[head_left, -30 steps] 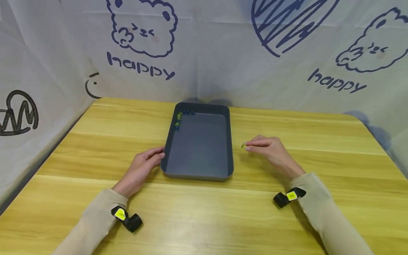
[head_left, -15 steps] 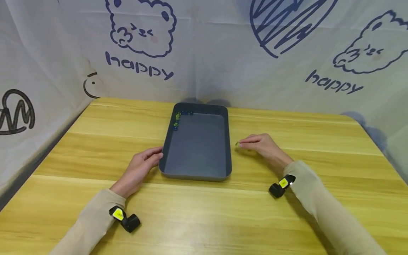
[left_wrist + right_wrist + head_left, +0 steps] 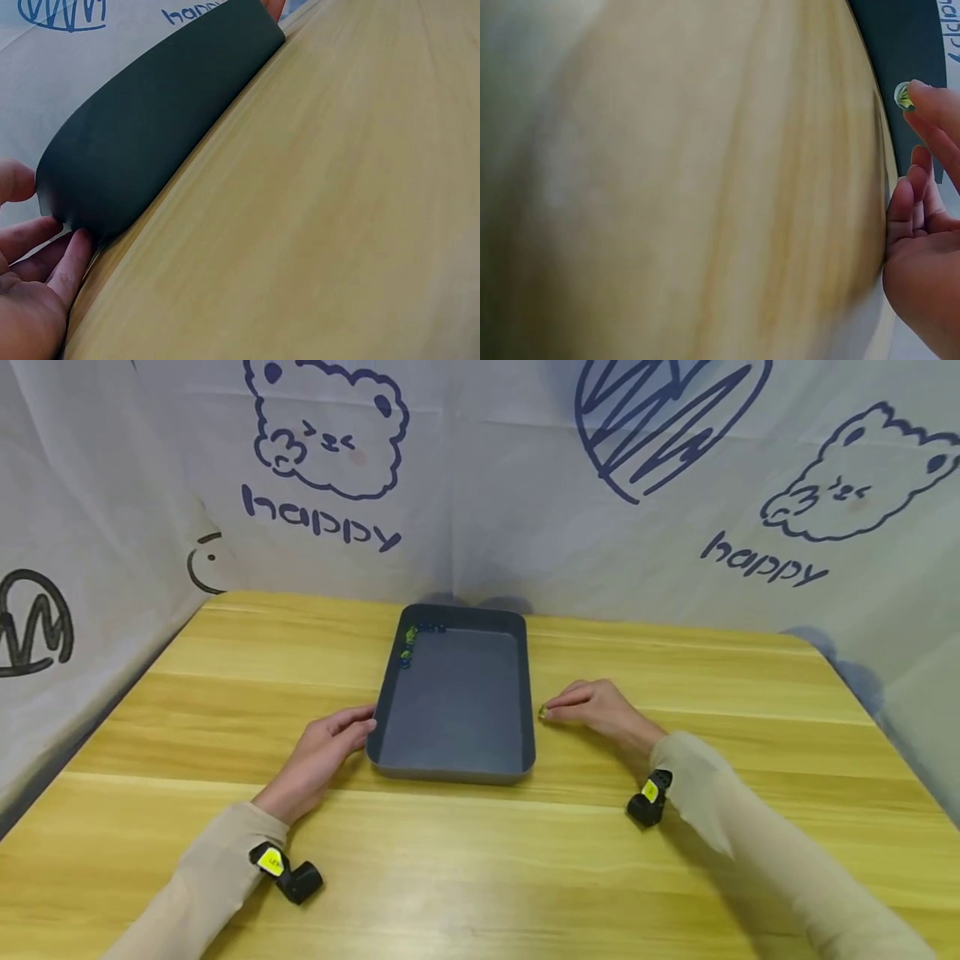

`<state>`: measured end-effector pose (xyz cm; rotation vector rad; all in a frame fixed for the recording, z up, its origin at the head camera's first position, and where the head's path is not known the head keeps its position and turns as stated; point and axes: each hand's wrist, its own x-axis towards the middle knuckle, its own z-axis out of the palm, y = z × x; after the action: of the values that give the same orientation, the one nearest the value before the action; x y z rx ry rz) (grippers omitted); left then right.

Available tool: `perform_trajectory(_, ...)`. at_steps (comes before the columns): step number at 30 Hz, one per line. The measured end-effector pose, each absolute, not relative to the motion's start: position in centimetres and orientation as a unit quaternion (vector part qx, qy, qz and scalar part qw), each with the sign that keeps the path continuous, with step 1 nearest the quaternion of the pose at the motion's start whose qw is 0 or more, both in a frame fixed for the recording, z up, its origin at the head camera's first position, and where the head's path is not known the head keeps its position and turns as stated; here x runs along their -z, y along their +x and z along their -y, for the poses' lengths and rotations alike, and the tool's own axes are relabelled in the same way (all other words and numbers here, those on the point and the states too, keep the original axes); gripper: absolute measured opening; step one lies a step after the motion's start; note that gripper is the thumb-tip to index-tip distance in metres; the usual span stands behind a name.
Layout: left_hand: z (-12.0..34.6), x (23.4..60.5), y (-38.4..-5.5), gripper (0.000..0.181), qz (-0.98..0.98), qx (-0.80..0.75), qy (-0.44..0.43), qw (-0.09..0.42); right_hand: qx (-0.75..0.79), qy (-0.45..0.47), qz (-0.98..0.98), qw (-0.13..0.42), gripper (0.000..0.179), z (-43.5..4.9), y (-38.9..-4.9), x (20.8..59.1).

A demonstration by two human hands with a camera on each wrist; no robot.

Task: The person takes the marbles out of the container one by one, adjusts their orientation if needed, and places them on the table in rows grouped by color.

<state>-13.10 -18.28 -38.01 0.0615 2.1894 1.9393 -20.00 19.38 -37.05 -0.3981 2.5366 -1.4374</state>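
My left hand (image 3: 317,758) holds the left side of a dark grey rectangular tray (image 3: 453,768), thumb at its rim. In the left wrist view, the fingertips touch the tray's outer wall (image 3: 142,127) low down. To the right of the tray, my right hand (image 3: 600,712) pinches a clear marble with a yellow-green swirl (image 3: 902,96) between thumb and fingertip; the other fingers are loosely curled. That marble sits just outside the tray's right wall in the head view. Inside the tray, several blue marbles (image 3: 431,628) and yellow-green marbles (image 3: 410,635) line the far left corner.
The tray lies on a wooden table (image 3: 420,877), near its far edge. Behind it hangs a white cloth (image 3: 480,510) with blue drawings and lettering. Each wrist wears a small black camera (image 3: 300,883) over a beige sleeve.
My right hand has moved left and slightly toward me, carrying the marble closer to the tray's right wall. The left hand stays at the tray's side; the head view has shifted slightly.
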Motion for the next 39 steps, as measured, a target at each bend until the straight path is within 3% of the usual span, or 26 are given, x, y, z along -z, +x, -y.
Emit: perform_trajectory(39, 18.20, 38.03, -13.02, 0.052, -0.742, -0.661, 0.006, 0.111, 0.443, -0.135, -0.880, 0.110, 0.024, -19.25, -20.04, 36.94)
